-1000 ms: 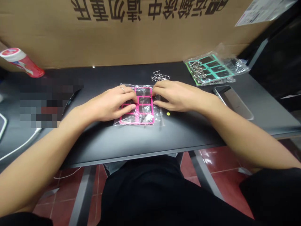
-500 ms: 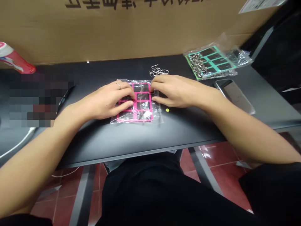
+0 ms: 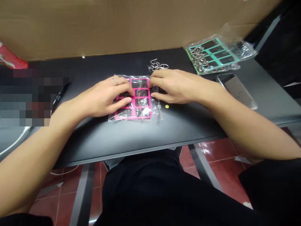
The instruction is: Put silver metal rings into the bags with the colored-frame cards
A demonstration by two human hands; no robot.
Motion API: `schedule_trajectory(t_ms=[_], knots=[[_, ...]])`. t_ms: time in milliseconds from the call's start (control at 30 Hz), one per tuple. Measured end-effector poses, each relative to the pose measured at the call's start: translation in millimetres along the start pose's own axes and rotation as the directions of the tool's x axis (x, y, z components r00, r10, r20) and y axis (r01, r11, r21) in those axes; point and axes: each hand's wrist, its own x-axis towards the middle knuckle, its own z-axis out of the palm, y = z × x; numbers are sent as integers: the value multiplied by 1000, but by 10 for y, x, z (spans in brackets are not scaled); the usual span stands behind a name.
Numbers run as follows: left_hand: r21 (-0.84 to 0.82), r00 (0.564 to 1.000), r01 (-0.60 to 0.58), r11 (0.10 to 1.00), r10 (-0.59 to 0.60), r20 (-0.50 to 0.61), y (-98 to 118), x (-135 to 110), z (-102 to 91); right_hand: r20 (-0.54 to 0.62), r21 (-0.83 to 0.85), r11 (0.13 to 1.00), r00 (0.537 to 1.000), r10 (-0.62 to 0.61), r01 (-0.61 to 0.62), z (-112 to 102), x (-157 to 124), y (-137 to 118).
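Note:
A pink-framed card (image 3: pixel 141 117) with dark rectangular windows lies flat on the desk in a clear plastic bag (image 3: pixel 156 110). My left hand (image 3: pixel 108 95), a ring on one finger, rests on its left half. Its thumb and forefinger are apart, on either side of a small dark round mark on the card. At the card's right edge, the curled fingers of my right hand (image 3: pixel 172 86) are on a small metal wire piece (image 3: pixel 150 88); its thumb touches down just below. Behind that hand lies a small pile of bent metal wire pieces (image 3: pixel 158 65).
At the back right, a green-framed card (image 3: pixel 217 51) in plastic has metal rings on it. A phone (image 3: pixel 237 91) lies before it. A yellow dot (image 3: pixel 166 106) is near my right thumb. A red bottle (image 3: pixel 11 59) stands left; cardboard (image 3: pixel 117 28) rises behind.
The view has tilted down slightly, so everything sits a little higher in the picture. Both hands stay at the same places on the pink card.

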Motion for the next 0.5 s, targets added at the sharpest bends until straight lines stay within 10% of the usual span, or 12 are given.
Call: schedule_trajectory(t_ms=[500], knots=[[-4,1000,21,1000,-21,4,5,5,-4,-4,31,1000,1000,3,-2,22,-6,40]])
